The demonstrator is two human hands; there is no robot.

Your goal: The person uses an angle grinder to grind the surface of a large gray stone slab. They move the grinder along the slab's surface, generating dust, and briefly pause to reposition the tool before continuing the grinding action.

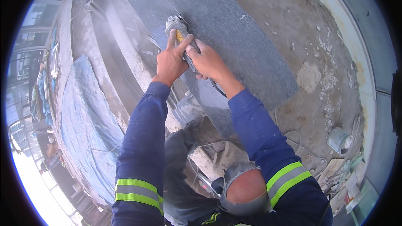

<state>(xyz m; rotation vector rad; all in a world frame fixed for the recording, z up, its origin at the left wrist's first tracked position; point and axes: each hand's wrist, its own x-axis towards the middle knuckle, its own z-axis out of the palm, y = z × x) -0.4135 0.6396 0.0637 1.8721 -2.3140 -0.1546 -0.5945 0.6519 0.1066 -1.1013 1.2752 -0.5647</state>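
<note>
A dusty angle grinder [175, 24], grey with a yellow patch, rests on a large blue-grey slab [243, 46]. My left hand [171, 60] wraps around the front of its body, with the index finger stretched along the housing. Behind it, my right hand [211, 63] grips the rear handle, thumb on top. From the handle's end a black cord [217, 88] runs toward me. A thin straight line crosses the slab ahead of the grinder. The disc is mostly hidden by the grinder head, and pale dust hangs to the left.
A pale blue sheet [90, 117] lies at left beside long pale beams [125, 37]. Near my bent knee [247, 186] are rough blocks [222, 159]. On the right are a dusty bucket [337, 140], loose cord, white rubble [328, 75] and a curved pale wall edge [366, 58].
</note>
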